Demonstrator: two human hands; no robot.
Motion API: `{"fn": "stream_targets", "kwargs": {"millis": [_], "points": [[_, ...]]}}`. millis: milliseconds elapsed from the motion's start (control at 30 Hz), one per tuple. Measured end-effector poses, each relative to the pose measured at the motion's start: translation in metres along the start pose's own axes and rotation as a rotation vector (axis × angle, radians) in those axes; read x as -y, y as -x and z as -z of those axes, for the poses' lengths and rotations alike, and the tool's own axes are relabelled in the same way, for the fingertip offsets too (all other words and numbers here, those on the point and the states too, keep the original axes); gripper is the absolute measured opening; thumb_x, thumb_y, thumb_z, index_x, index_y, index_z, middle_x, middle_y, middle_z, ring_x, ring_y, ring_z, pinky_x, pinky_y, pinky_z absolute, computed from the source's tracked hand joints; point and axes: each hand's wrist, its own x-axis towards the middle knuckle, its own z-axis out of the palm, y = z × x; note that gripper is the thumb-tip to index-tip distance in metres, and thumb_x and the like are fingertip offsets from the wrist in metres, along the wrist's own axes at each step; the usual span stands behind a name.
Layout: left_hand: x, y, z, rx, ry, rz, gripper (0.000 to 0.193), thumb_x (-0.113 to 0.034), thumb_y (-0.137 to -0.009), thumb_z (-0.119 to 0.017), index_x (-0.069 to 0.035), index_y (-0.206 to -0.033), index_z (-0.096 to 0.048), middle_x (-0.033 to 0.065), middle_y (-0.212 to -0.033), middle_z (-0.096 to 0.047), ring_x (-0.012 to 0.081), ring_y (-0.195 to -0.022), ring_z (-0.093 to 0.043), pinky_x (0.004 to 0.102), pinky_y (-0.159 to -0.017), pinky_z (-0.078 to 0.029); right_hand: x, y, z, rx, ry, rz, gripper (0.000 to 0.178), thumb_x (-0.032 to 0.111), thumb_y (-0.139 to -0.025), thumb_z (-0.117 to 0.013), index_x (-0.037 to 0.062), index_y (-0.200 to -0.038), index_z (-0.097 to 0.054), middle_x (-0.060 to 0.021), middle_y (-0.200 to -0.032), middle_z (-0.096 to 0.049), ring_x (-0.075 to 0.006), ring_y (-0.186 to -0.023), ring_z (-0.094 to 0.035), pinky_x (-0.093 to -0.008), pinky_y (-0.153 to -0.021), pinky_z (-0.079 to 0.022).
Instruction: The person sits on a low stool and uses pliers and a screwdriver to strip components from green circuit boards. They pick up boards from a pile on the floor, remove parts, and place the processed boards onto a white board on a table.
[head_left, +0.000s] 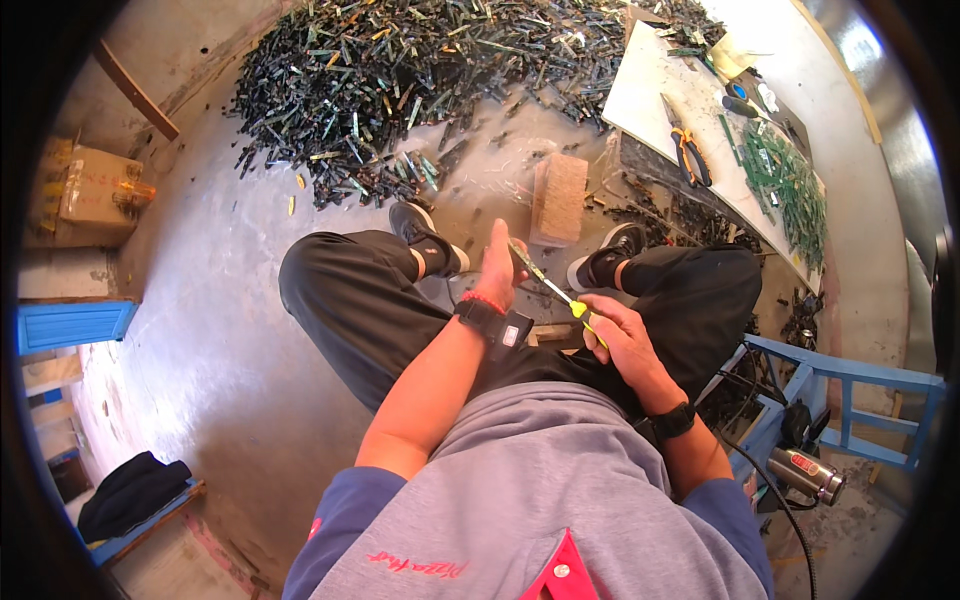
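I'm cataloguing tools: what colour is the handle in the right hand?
The handle is yellow-green with black, best in head view.

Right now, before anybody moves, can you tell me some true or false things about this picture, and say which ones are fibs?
1. The right hand holds a screwdriver. True.

2. The pliers are in that hand too. False: the pliers lie on the pale board.

3. The big pile of strips is farther from the person than the brick. True.

4. The red bracelet is on the right arm. False: the red bracelet is on the left arm.

5. A black band is around the right wrist. True.
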Motion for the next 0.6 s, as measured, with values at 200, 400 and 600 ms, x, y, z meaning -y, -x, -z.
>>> {"fn": "stream_targets", "kwargs": {"millis": [200,400,600], "points": [[-0.005,0.009,-0.004,0.075,0.155,0.052,0.055,-0.061,-0.090,-0.040,-0.012,-0.064,-0.044,0.0010,-0.055,-0.041,0.0169,-0.049,-0.043,0.0355,-0.055,-0.044,-0.010,0.005,0.019,-0.040,0.103,-0.104,0.017,0.012,-0.082,-0.057,-0.0001,-0.093,-0.053,-0.0003,-0.069,-0.050,-0.0056,-0.054,-0.043,-0.0207,-0.047,-0.035],[0.001,0.020,-0.008,0.234,0.079,0.116,0.057,-0.061,-0.091,-0.037,-0.012,-0.062,-0.045,0.0005,-0.050,-0.039,0.0171,-0.045,-0.040,0.0348,-0.056,-0.043,-0.011,-0.027,0.005,-0.185,0.021,0.003,0.026,0.025,-0.081,-0.068,0.0023,-0.088,-0.055,0.0036,-0.061,-0.046,-0.0026,-0.047,-0.039,-0.0204,-0.040,-0.029],[0.015,0.027,-0.008,0.239,-0.108,0.118,0.056,-0.062,-0.090,-0.040,-0.010,-0.073,-0.054,-0.0008,-0.064,-0.050,0.0132,-0.056,-0.048,0.0249,-0.052,-0.039,-0.008,-0.060,-0.026,-0.153,0.197,0.058,0.033,0.023,-0.074,-0.074,-0.0014,-0.088,-0.059,-0.0041,-0.072,-0.059,-0.0106,-0.061,-0.054,-0.0257,-0.054,-0.043]]}}
